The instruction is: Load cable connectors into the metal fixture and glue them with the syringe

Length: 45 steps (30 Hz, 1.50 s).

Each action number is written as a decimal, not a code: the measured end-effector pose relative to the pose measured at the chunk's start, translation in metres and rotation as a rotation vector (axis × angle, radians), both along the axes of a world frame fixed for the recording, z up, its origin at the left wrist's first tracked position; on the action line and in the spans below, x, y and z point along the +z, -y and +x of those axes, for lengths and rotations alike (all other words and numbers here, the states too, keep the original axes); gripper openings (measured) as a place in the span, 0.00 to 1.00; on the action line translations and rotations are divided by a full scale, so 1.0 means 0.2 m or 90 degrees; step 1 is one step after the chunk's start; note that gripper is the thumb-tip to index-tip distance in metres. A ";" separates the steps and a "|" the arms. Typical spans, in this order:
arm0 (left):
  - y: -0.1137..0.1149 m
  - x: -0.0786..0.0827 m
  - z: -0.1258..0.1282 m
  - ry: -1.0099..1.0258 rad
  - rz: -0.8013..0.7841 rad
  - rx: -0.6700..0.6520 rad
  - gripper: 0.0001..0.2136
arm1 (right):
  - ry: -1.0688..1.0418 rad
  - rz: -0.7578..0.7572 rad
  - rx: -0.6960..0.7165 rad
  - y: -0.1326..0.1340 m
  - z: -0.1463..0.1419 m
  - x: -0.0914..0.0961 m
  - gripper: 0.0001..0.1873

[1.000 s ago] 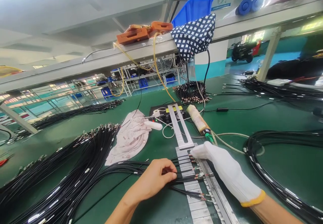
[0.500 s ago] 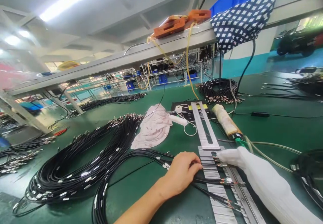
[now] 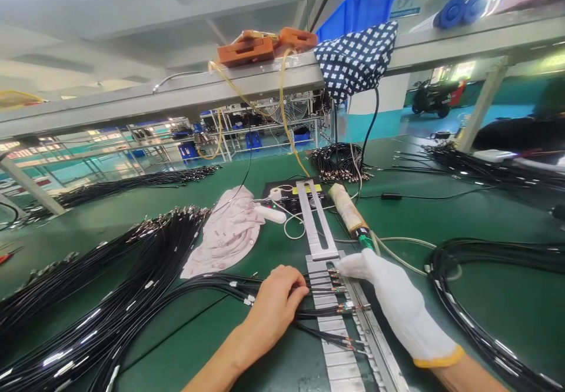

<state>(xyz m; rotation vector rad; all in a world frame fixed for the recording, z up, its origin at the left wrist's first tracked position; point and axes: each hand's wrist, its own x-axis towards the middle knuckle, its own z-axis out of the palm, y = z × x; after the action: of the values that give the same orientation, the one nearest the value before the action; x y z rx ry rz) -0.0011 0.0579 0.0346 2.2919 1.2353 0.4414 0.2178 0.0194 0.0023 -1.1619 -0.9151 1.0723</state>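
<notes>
Black cables (image 3: 314, 312) lie across the upright teeth of a slotted metal fixture (image 3: 339, 365) on the green bench (image 3: 415, 215), their exposed ends along its right-hand rail. The two hands are apart, on opposite sides of the fixture. The left hand (image 3: 277, 301), bare, has its thumb and forefinger pinched on the cables just left of the slots. The right hand (image 3: 395, 292), in a white glove with a yellow cuff, has its fingertips beside the uppermost cable ends; whether they grip anything cannot be told. Just beyond it lies a cloth-wrapped handle (image 3: 345, 205) with a green end. Behind the fixture stands a black control box (image 3: 286, 192); to its left, a crumpled pale cloth (image 3: 229, 233). A large cable bundle (image 3: 145, 298) lies at left, a cable coil (image 3: 463, 315) at right.
</notes>
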 end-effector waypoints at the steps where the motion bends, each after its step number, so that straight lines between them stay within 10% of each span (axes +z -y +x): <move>1: 0.00 0.00 0.00 -0.005 0.004 -0.002 0.07 | 0.008 0.005 -0.001 0.00 0.00 0.00 0.43; 27: -0.03 -0.05 -0.03 0.091 -0.070 0.013 0.10 | 0.045 -0.009 -0.038 0.00 -0.04 0.06 0.44; 45: 0.00 -0.06 0.01 -0.180 0.028 0.011 0.11 | 0.062 0.013 -0.036 0.01 -0.03 0.03 0.43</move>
<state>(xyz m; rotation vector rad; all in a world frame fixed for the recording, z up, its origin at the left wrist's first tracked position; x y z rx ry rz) 0.0007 0.0584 0.0224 2.4448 1.3897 0.1531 0.2118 0.0181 0.0083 -1.2247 -0.9604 0.9665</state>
